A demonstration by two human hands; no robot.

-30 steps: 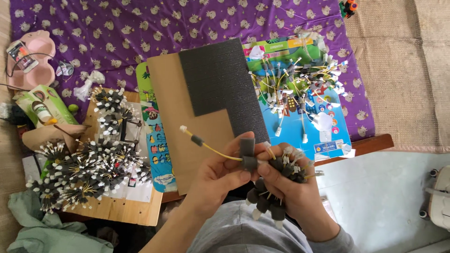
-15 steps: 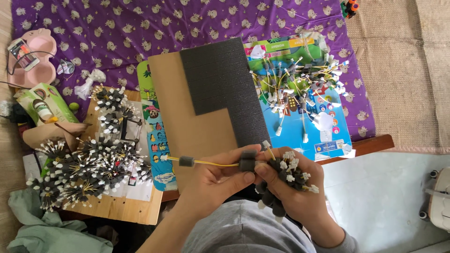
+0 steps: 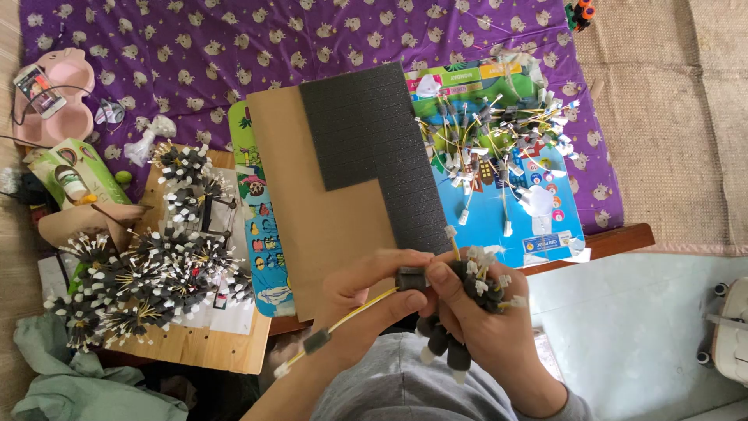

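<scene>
My left hand (image 3: 366,292) pinches a thin yellow wire (image 3: 354,312) that runs down-left, with a small dark foam block (image 3: 317,341) threaded near its white tip. A second dark foam block (image 3: 411,278) sits between my left thumb and right fingers. My right hand (image 3: 479,320) grips a bundle of wires with foam blocks and white ends (image 3: 471,284); some blocks hang below the fist. Both hands hover over the near edge of a brown board (image 3: 319,226) partly covered by dark grey foam sheet (image 3: 374,132).
A heap of finished foam-and-wire pieces (image 3: 148,265) lies on a wooden board at left. Loose yellow wires (image 3: 499,125) are piled on a blue printed sheet at right. A purple patterned cloth (image 3: 195,47), a pink case with a phone (image 3: 47,90) and a green box (image 3: 74,175) lie beyond.
The yellow wire has swung from pointing up-left to level to down-left. The foam block on it has slid toward its free end. My hands stayed roughly in place.
</scene>
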